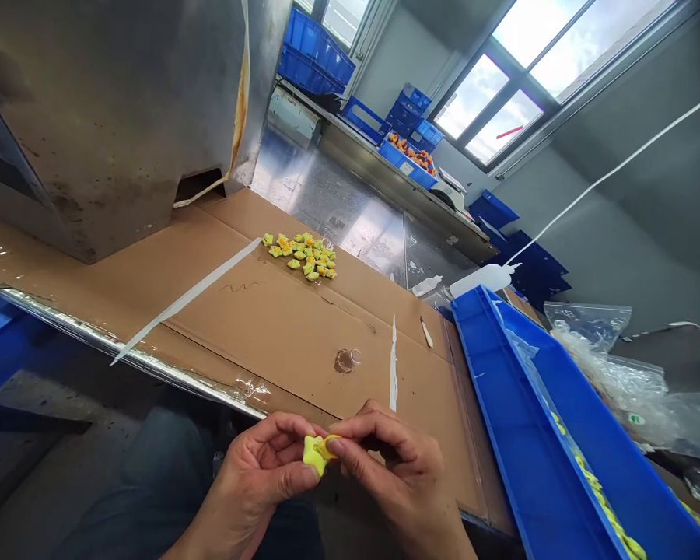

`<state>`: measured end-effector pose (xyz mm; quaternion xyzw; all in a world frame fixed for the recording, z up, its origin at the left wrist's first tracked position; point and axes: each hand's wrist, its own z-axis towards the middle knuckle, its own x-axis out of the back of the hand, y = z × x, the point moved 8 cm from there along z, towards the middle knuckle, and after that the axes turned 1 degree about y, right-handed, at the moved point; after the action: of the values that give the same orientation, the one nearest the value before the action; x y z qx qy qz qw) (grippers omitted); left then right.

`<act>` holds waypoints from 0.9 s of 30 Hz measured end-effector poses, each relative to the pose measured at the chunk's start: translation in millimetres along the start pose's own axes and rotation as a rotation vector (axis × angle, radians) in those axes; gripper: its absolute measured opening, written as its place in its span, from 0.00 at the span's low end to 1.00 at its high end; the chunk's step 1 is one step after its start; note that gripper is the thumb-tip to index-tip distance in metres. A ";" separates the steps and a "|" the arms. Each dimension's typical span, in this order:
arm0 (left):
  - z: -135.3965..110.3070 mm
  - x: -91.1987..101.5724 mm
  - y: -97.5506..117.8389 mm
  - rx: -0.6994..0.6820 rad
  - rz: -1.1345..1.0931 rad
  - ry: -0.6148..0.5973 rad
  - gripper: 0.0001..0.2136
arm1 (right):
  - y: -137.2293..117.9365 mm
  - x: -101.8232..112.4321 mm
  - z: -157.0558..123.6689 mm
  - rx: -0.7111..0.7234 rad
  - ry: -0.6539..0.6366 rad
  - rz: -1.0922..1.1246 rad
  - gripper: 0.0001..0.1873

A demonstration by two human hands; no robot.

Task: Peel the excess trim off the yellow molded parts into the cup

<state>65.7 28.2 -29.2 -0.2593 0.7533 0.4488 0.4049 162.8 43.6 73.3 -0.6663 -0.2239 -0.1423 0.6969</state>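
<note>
Fingers [295, 474] beside part-filled blue bin [519, 435]

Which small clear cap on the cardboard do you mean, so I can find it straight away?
Start at the cardboard sheet that covers the bench. Between the pile of yellow pieces farther back and the two hands at the near edge, beside a white strip, lies the clear cap. It is the only see-through, roundish thing there, alone on bare cardboard.

Blue bin [519, 435], white squeeze bottle [481, 280], clear plastic bags [624, 381], grey metal machine [110, 117], cardboard-covered bench [257, 319].
</note>
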 end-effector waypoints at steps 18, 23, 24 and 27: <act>-3.8 6.1 6.6 -0.046 0.116 0.086 0.09 | -4.2 -5.7 -2.2 0.102 -0.080 -0.174 0.03; -6.5 9.6 5.4 -0.045 0.121 0.132 0.08 | -3.7 -9.2 -5.4 0.129 -0.096 -0.200 0.03; -7.1 10.7 5.0 -0.043 0.123 0.143 0.08 | -2.9 -10.5 -6.0 0.131 -0.100 -0.200 0.04; -7.9 11.2 4.1 -0.041 0.134 0.140 0.09 | -0.6 -13.1 -6.7 0.145 -0.093 -0.189 0.03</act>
<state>53.6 22.8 -34.6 -0.2473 0.7862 0.4708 0.3148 152.1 35.6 67.1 -0.5960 -0.3275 -0.1597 0.7156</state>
